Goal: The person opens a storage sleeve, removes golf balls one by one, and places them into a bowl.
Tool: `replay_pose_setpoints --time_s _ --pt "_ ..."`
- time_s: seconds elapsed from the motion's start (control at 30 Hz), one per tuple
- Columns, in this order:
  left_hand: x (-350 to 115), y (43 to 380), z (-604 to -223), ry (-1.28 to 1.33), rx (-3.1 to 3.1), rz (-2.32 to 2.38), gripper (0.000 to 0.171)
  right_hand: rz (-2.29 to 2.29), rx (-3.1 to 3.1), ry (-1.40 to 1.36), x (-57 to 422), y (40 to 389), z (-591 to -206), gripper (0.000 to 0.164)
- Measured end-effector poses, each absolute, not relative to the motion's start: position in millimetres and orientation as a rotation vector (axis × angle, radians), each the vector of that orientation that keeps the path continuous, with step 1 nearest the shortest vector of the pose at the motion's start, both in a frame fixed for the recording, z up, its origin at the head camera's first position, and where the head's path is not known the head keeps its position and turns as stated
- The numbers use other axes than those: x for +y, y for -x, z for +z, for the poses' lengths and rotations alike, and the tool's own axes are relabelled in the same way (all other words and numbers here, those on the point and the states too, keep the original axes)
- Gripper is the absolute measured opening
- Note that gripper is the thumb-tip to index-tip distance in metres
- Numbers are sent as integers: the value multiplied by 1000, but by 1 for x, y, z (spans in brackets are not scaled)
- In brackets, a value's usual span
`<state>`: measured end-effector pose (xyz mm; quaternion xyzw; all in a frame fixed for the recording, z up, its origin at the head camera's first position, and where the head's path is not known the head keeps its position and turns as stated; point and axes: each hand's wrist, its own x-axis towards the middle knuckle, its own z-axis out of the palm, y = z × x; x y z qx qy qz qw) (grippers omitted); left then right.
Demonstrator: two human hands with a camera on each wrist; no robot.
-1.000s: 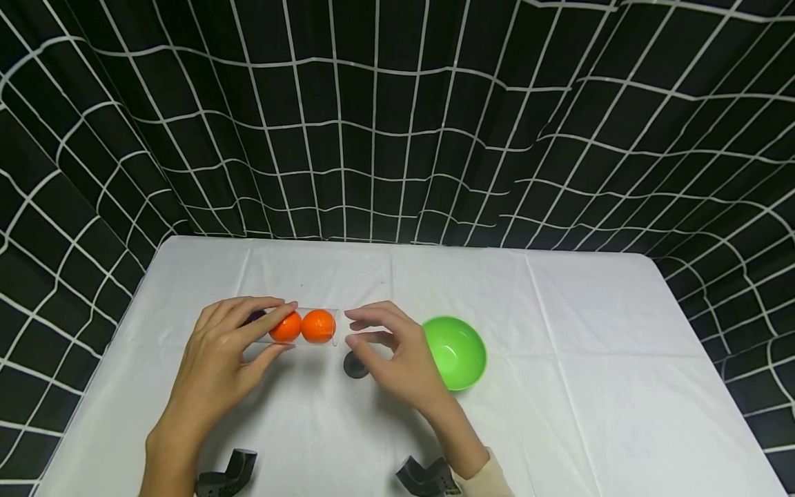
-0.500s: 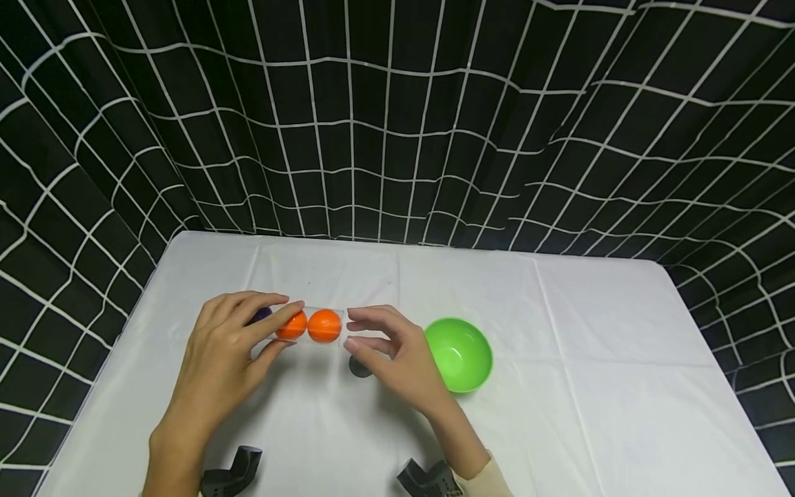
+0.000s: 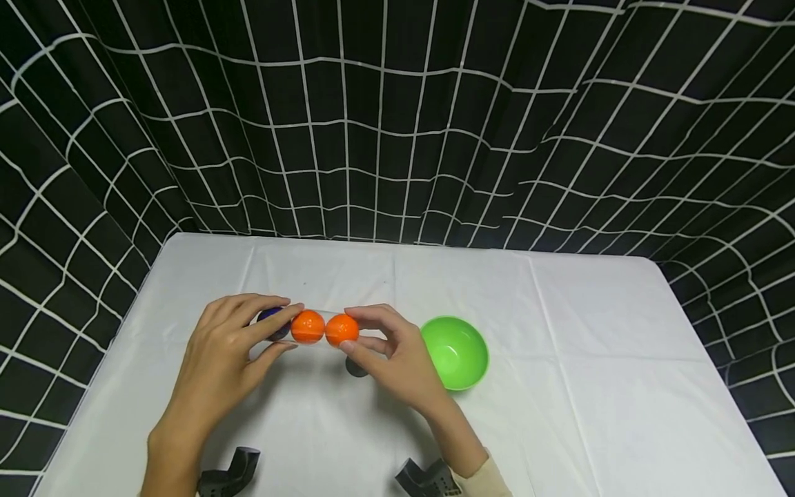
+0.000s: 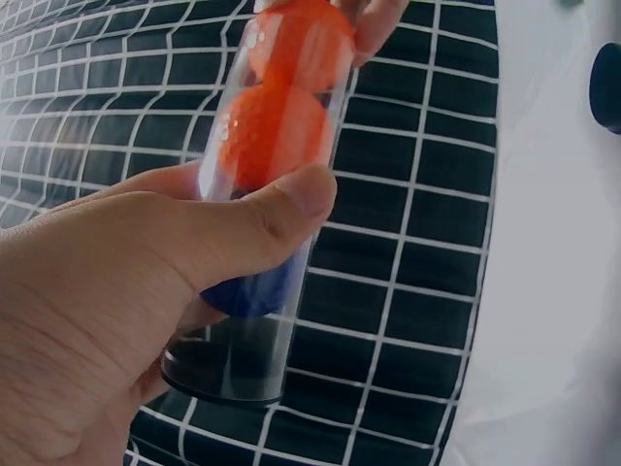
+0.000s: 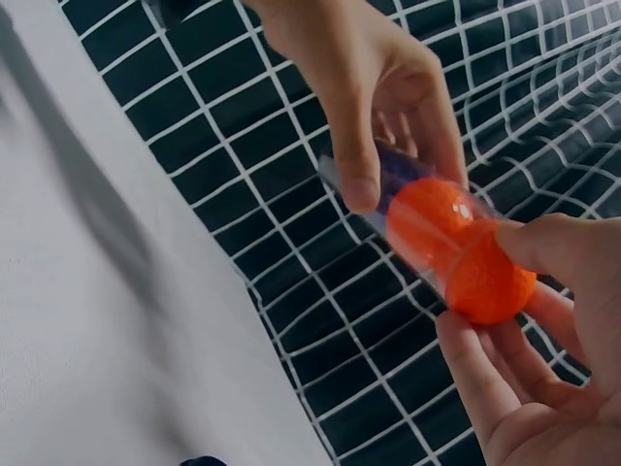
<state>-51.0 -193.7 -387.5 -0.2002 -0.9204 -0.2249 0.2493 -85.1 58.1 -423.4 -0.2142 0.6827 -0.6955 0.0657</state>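
Note:
My left hand (image 3: 214, 352) grips a clear plastic tube (image 4: 247, 354), held sideways above the table in the head view. Inside, a dark blue ball (image 4: 254, 291) sits partly hidden behind my left fingers, followed by an orange ball (image 3: 308, 326). A second orange ball (image 3: 342, 330) pokes out at the tube's right end. My right hand (image 3: 400, 362) pinches this end ball between thumb and fingers. Below the right fingertips, a round black cap (image 3: 356, 366) lies on the table, partly covered by that hand.
A green bowl (image 3: 456, 353) stands on the white-covered table (image 3: 596, 359), just right of my right hand. Black curtains with a white grid (image 3: 373, 124) rise behind and beside the table. Black mounts (image 3: 230, 475) are by both wrists.
The balls have slid rightward along the tube, and more of the blue ball shows. The right thumb and fingers, apart from the balls before, now hold the end orange one.

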Motion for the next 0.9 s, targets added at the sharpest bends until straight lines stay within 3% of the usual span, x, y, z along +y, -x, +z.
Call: replay_pose_setpoints --time_s 0.9 --pt "-194 57 -400 487 -2585 -801 56 -2124 2159 582 98 89 -416 41"
